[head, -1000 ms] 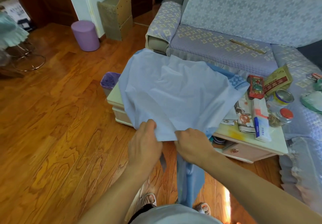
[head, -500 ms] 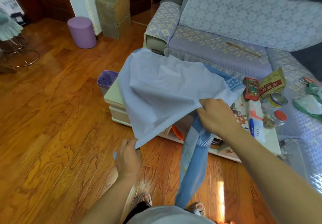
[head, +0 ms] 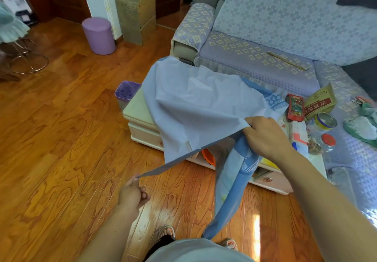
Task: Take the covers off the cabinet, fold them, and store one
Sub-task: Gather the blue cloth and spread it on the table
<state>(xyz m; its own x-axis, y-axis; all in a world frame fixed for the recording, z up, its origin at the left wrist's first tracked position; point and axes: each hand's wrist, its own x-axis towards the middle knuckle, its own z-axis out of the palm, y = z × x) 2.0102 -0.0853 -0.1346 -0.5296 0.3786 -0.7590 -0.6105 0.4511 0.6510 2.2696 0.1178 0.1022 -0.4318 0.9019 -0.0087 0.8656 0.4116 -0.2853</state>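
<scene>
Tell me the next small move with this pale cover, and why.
Probably bring the left hand up to the right hand to match corners: each pinches one corner of the pale cover, the edge between them is taut, and the rest drapes over the cabinet.

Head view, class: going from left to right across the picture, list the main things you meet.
Purple stool → purple bin → left hand → pale cover → right hand → red-lidded jar

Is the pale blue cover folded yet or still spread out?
Spread, not folded. The pale blue cover drapes over the cabinet, its near edge stretched between the left hand and right hand.
</scene>
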